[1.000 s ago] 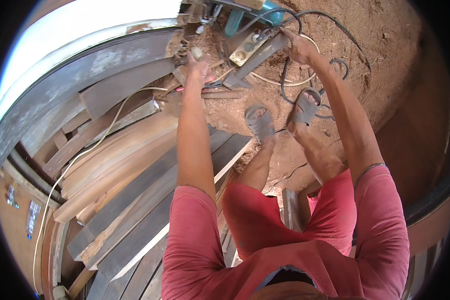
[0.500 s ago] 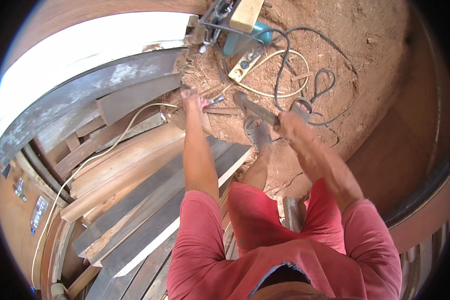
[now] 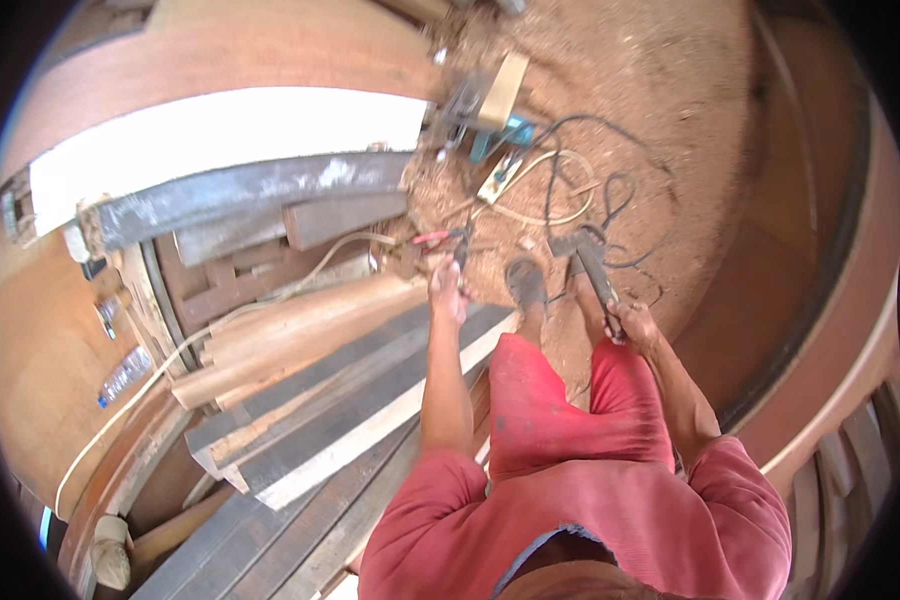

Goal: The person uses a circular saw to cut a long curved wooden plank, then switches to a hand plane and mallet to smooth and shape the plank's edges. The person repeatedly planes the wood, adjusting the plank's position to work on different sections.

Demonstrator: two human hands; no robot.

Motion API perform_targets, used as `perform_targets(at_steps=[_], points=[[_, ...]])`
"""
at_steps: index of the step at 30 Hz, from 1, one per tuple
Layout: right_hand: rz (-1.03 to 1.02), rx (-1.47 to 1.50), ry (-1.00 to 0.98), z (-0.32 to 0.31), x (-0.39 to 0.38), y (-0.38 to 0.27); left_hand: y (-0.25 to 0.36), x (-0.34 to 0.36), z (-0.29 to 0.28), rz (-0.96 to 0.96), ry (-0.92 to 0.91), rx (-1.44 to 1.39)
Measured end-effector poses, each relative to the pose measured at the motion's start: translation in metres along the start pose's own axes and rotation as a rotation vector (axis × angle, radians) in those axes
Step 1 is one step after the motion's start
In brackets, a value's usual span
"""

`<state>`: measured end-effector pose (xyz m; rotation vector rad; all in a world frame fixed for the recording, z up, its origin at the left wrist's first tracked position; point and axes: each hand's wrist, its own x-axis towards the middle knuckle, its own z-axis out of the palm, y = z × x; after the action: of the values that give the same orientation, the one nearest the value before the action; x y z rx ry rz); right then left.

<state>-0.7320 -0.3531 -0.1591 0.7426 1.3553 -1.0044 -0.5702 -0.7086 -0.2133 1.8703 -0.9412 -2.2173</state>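
My right hand [image 3: 632,322] grips a hammer [image 3: 597,277] by the end of its handle; its dark head points away from me, over my right foot. My left hand [image 3: 448,290] is closed around a narrow dark tool [image 3: 462,244] that stands out past the fingers. Blur hides that tool's exact kind. Just beyond that hand, a red piece [image 3: 431,237] shows beside the tool; I cannot tell whether the two are joined. Close to my left forearm lies a stack of dark and pale timber beams [image 3: 370,375].
A teal power tool [image 3: 510,135] lies beyond a pale power strip [image 3: 498,180], with looped cables [image 3: 560,214] on the sawdust-covered ground. Plastic bottles [image 3: 124,375] lie far left. A curved brown wooden side [image 3: 800,300] rises on the right.
The whole view has shifted. My right hand has drawn back toward my right knee with the hammer. My left hand has come nearer me, and a dark tool now shows beyond its fingers.
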Motion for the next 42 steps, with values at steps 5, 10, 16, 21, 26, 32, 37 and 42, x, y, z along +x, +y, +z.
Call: perform_targets(at_steps=[5, 10, 16, 21, 26, 32, 37, 42], points=[[-0.193, 0.340, 0.113, -0.039, -0.125, 0.021, 0.045, -0.114, 0.046, 0.078, -0.313, 0.264], [-0.526, 0.777, 0.033, -0.029, -0.300, 0.097, 0.104, -0.221, 0.127, 0.201, -0.582, 0.607], [-0.900, 0.724, -0.019, -0.005, -0.371, 0.134, 0.122, -0.291, 0.177, 0.487, -0.825, 0.951], [-0.958, 0.691, 0.476, -0.026, -0.368, 0.125, 0.081, -0.362, 0.229, 0.596, -1.074, 1.025], [-0.927, 0.971, 0.539, -0.040, -0.382, 0.240, 0.017, -0.425, 0.252, 1.027, -1.128, 1.110], [-0.861, 1.054, 0.985, -0.090, -0.455, 0.450, -0.072, -0.558, 0.281, 0.861, -1.185, 1.042], [-0.517, 1.055, 1.311, -0.116, -0.455, 0.615, -0.139, -0.619, 0.277, 1.298, -1.241, 1.066], [-0.242, 1.374, 1.425, -0.089, -0.405, 0.744, -0.243, -0.678, 0.276, 1.250, -1.411, 1.025]])
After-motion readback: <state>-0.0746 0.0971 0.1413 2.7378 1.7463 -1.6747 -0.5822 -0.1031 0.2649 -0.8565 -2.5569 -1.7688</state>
